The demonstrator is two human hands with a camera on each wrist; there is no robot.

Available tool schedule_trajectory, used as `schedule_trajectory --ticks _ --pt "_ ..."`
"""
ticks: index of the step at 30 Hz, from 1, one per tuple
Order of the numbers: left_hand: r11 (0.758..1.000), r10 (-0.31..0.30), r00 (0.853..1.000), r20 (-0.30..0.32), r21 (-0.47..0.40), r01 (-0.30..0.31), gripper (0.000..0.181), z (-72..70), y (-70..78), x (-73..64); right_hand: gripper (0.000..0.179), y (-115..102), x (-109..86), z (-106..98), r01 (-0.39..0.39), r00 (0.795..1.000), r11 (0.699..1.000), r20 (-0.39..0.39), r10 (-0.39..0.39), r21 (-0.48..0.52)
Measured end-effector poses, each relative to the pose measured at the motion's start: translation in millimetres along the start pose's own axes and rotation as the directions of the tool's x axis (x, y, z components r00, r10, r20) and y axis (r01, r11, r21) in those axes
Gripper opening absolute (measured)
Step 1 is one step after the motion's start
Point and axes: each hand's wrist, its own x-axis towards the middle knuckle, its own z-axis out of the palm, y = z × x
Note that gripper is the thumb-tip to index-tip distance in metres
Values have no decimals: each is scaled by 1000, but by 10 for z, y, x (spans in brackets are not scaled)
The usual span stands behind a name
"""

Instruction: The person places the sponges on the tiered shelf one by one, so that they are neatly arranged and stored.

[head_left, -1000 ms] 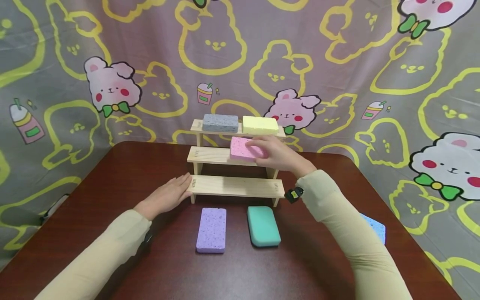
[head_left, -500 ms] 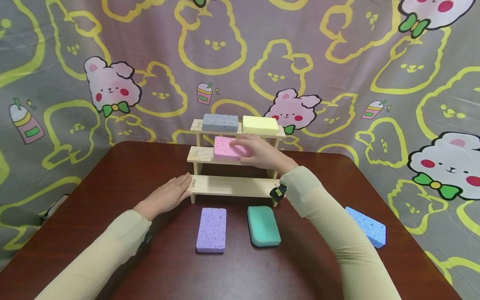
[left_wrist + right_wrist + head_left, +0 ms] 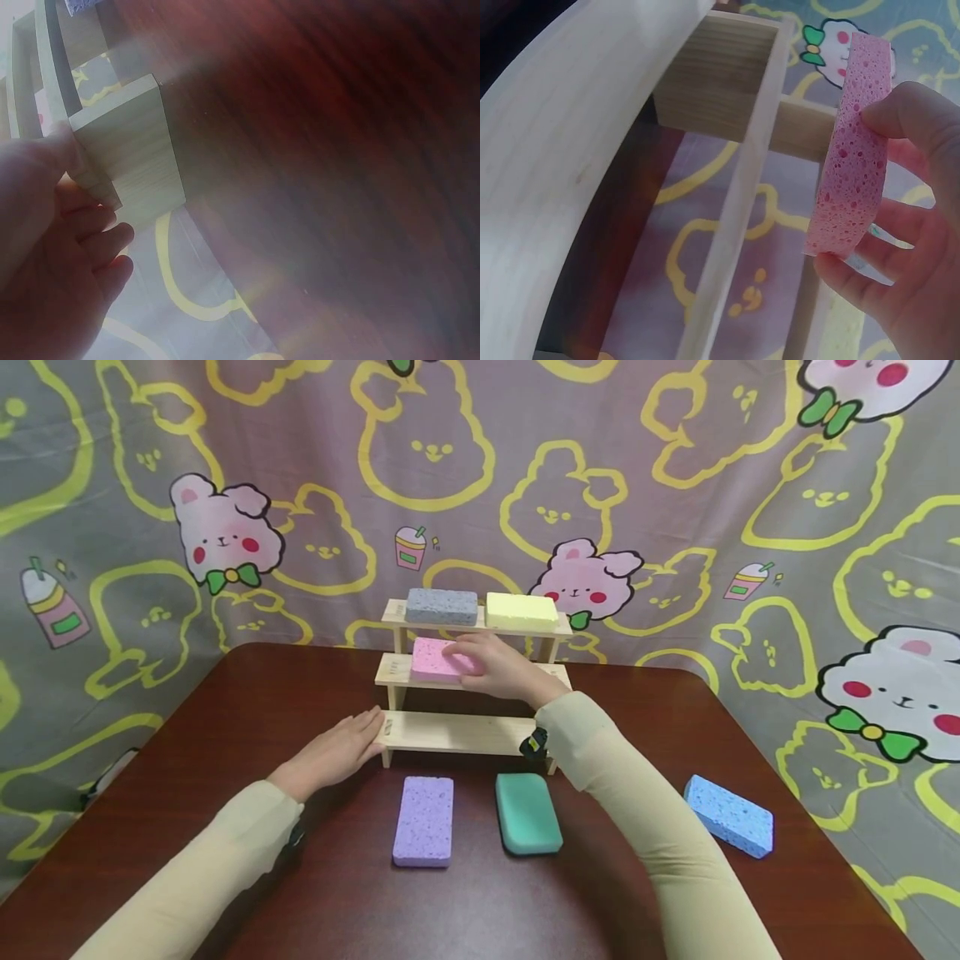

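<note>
A three-tier wooden shelf (image 3: 457,732) stands on the table. My right hand (image 3: 498,667) grips a pink sponge (image 3: 431,660) at the middle tier, left of centre. In the right wrist view, the thumb lies on the sponge's (image 3: 851,150) pitted face and fingers hold its far side. My left hand (image 3: 337,752) is at the left end of the lowest tier. The left wrist view shows its thumb and fingers (image 3: 105,244) around the corner of that board (image 3: 135,142). A grey sponge (image 3: 441,607) and a yellow sponge (image 3: 521,612) sit on the top tier.
On the table in front of the shelf lie a purple sponge (image 3: 423,821) and a green sponge (image 3: 528,813). A blue sponge (image 3: 729,817) lies farther right, beyond the right forearm. A patterned curtain (image 3: 480,460) hangs behind the dark brown table (image 3: 300,877).
My right hand has moved left along the middle tier with the pink sponge, lowering slightly. The blue sponge has come fully into view from behind the right sleeve. My left hand stays put.
</note>
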Motion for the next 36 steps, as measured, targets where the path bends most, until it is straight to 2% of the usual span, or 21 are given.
schedule_trajectory --ticks 10,15,27,36 --pt "1000 7 1000 -8 -3 -7 50 -12 24 -17 44 -3 140 159 -60 995 996 70 65 -63" --pt "1000 7 1000 -9 -1 -7 50 -28 31 -18 43 6 194 200 -76 993 994 80 82 -83" --pt "1000 12 1000 -14 6 -12 51 -2 4 -10 43 63 253 236 -102 991 993 86 107 -59" --pt "1000 12 1000 -2 9 -12 51 -4 -7 -5 43 62 262 262 -124 983 989 123 133 -78"
